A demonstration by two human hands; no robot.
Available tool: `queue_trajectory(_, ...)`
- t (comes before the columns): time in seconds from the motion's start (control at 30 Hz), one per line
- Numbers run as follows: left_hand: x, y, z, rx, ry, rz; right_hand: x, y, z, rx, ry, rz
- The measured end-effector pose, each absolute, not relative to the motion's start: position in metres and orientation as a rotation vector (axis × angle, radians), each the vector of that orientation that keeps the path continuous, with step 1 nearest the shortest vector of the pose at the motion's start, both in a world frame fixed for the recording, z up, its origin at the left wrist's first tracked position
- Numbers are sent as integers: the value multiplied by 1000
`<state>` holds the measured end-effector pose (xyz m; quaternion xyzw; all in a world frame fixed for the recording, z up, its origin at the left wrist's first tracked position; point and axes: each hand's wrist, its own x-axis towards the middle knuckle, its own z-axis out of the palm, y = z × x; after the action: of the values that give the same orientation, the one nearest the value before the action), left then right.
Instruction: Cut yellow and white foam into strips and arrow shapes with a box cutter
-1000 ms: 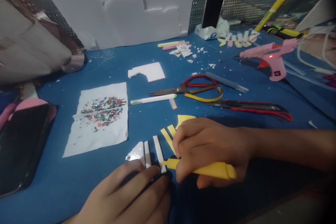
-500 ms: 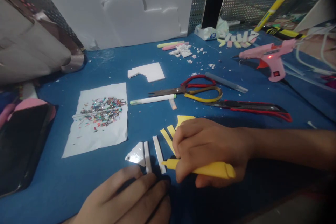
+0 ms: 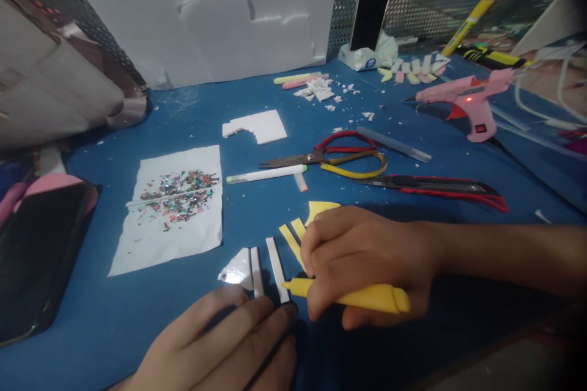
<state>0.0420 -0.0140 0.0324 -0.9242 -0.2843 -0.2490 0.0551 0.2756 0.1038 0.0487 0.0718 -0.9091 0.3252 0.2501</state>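
Note:
My right hand [image 3: 367, 256] is closed around a yellow marker [image 3: 371, 297], whose tip points left at a white strip [image 3: 277, 269]. Partly beneath that hand lie thin yellow strips [image 3: 291, 241] and a yellow scrap [image 3: 320, 210]. My left hand [image 3: 224, 342] lies low in the picture with its fingers stretched out. Its fingertips are at the near ends of the white strip and a second white strip [image 3: 257, 272]. Beside these is a shiny white offcut [image 3: 237, 269].
Scissors [image 3: 316, 157], a box cutter [image 3: 435, 186] and a white pen [image 3: 268, 174] lie beyond my hands. A pink glue gun [image 3: 472, 101] with a lit red light stands at right. Glitter bits cover a paper sheet [image 3: 137, 244]; a phone [image 3: 41, 256] lies left.
The fingers of my left hand have shifted slightly, reaching closer to the near end of the right-hand white strip. My right hand and the marker stay nearly still.

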Motion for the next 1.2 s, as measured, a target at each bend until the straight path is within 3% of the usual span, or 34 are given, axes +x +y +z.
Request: queue_trajectory(1.2,42,-14,33,-2823,-875,-747,275,103,48,223,-2462,830)
